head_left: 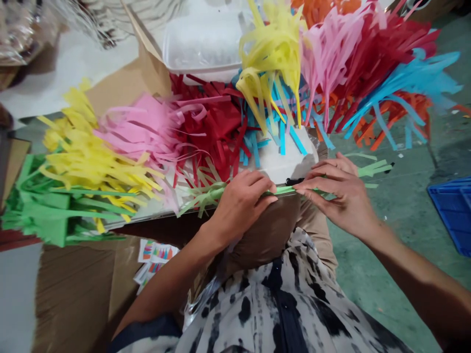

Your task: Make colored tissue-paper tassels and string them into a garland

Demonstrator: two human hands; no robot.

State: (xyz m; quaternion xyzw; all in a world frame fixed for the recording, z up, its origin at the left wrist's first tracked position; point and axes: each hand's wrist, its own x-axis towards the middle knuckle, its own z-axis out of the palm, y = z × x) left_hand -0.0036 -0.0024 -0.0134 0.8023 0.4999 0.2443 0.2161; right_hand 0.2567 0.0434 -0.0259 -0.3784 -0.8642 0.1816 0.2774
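A light green paper tassel (209,192) is stretched sideways at the table's front edge, fringed at both ends. My left hand (241,203) is closed on it left of its twisted middle, with thumb and fingertips pinching the paper. My right hand (336,189) pinches the same tassel right of the middle, and its cut strips fan out past my knuckles. A short green stretch shows between my two hands. Just behind it lies a small black object (294,181), too small to name.
Piles of fringed tissue in green (47,206), yellow (88,157), pink (142,127) and red (213,122) lie along the table. More tassels (331,59) heap at the back right. Behind stands a clear plastic tub (202,44). A blue crate (452,211) sits on the floor at right.
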